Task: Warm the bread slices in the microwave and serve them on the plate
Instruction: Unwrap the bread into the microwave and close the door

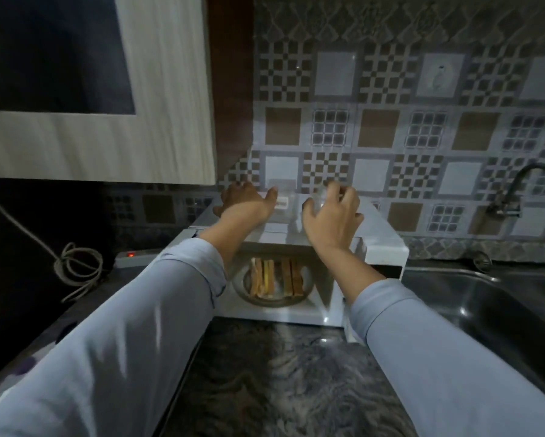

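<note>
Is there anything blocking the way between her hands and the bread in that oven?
Nothing visible does. The microwave stands open, and the bread slices sit exposed on its glass dish. Both hands, left hand and right hand, are up on its top, above the opening.

Both hands atop microwave [387,244]; bread slices [275,277] inside

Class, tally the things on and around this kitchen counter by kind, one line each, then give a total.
White microwave: 1
Glass plate of toasted bread slices inside it: 1
Bare hands, left hand and right hand: 2
White power strip: 1
Black tap: 1
Steel sink: 1
Total: 7
</note>
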`<control>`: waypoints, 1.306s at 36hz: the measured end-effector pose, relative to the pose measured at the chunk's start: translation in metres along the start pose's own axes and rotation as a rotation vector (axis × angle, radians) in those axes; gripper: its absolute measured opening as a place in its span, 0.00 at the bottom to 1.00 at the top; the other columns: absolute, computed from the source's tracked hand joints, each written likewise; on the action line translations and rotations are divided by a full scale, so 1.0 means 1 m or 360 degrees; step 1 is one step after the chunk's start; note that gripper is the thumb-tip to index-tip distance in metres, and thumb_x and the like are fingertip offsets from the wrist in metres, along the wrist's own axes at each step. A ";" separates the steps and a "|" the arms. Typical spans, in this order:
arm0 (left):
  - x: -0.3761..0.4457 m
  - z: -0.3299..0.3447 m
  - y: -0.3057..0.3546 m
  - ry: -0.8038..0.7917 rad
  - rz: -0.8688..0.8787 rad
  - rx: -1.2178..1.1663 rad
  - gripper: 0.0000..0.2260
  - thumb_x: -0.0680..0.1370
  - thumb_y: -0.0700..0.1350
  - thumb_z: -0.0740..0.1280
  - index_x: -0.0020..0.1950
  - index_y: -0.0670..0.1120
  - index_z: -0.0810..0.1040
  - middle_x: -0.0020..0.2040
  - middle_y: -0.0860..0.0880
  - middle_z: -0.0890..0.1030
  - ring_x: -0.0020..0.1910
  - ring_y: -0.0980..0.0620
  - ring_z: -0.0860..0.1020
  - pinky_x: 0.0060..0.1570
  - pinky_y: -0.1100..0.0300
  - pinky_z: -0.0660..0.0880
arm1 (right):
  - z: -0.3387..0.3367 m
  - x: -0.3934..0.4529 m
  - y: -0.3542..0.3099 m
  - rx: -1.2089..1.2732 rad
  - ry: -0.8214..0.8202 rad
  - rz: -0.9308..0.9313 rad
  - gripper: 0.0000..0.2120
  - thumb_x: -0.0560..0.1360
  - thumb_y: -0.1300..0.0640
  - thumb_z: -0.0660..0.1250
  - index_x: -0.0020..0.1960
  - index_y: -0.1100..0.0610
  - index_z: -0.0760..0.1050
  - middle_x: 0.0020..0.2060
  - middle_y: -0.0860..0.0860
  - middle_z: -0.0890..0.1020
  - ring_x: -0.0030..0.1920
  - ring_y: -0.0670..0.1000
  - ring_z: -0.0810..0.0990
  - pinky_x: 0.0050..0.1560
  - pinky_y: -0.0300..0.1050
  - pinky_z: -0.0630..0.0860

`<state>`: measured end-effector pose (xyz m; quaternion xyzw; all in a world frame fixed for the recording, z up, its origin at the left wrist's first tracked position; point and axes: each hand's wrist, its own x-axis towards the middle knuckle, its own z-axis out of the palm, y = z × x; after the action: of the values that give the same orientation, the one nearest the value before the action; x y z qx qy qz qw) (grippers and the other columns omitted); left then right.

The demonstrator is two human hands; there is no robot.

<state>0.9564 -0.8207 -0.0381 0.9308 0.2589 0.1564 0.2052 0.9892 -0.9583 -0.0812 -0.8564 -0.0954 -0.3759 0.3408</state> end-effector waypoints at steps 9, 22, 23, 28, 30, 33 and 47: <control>-0.085 -0.067 -0.080 -0.0502 0.0314 0.0227 0.31 0.81 0.62 0.47 0.76 0.43 0.60 0.77 0.43 0.59 0.76 0.44 0.58 0.73 0.53 0.55 | -0.019 -0.125 -0.065 0.0311 -0.0153 -0.0125 0.18 0.74 0.51 0.64 0.62 0.55 0.73 0.58 0.56 0.73 0.59 0.58 0.73 0.53 0.51 0.69; -0.127 -0.091 -0.207 -0.0456 0.0192 -0.0365 0.26 0.82 0.58 0.49 0.59 0.46 0.81 0.61 0.42 0.79 0.63 0.43 0.75 0.68 0.48 0.67 | -0.054 -0.239 -0.157 0.0877 -0.0465 -0.0732 0.16 0.76 0.50 0.58 0.52 0.57 0.81 0.51 0.51 0.77 0.53 0.50 0.75 0.52 0.47 0.74; -0.130 -0.091 -0.209 -0.0442 0.0182 -0.0402 0.26 0.82 0.58 0.49 0.57 0.47 0.82 0.61 0.43 0.79 0.62 0.43 0.76 0.68 0.48 0.68 | -0.056 -0.244 -0.161 0.0893 -0.0472 -0.0772 0.17 0.76 0.49 0.58 0.51 0.57 0.81 0.51 0.51 0.78 0.53 0.50 0.76 0.51 0.48 0.74; -0.139 -0.082 -0.207 -0.0344 0.0129 -0.0494 0.27 0.82 0.56 0.47 0.56 0.47 0.83 0.60 0.43 0.80 0.60 0.43 0.76 0.68 0.50 0.68 | -0.066 -0.255 -0.165 0.0882 -0.0501 -0.0890 0.19 0.76 0.47 0.57 0.39 0.57 0.82 0.41 0.50 0.81 0.45 0.50 0.75 0.43 0.53 0.73; -0.140 -0.075 -0.203 -0.0315 0.0101 -0.0605 0.26 0.82 0.56 0.48 0.55 0.46 0.83 0.58 0.42 0.81 0.58 0.43 0.77 0.67 0.49 0.69 | -0.073 -0.256 -0.160 0.0848 -0.0601 -0.0850 0.21 0.75 0.45 0.57 0.38 0.57 0.82 0.38 0.50 0.81 0.43 0.49 0.75 0.43 0.51 0.73; -0.141 -0.068 -0.193 -0.0311 0.0101 -0.0716 0.23 0.83 0.53 0.51 0.54 0.45 0.83 0.55 0.42 0.82 0.54 0.44 0.79 0.65 0.48 0.71 | -0.084 -0.251 -0.150 0.0792 -0.0679 -0.0755 0.20 0.73 0.44 0.59 0.38 0.56 0.83 0.36 0.49 0.81 0.42 0.48 0.75 0.44 0.46 0.73; -0.150 -0.014 -0.096 -0.0172 0.0641 0.0033 0.15 0.77 0.44 0.64 0.64 0.44 0.77 0.61 0.43 0.77 0.60 0.44 0.75 0.58 0.56 0.72 | -0.101 -0.165 -0.057 -0.0092 -0.0739 -0.0145 0.16 0.75 0.59 0.65 0.62 0.60 0.75 0.60 0.55 0.71 0.58 0.56 0.73 0.59 0.45 0.71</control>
<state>0.7875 -0.8231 -0.0980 0.9729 0.0577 0.1414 0.1736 0.7916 -0.9659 -0.1200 -0.9241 -0.1990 -0.1865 0.2678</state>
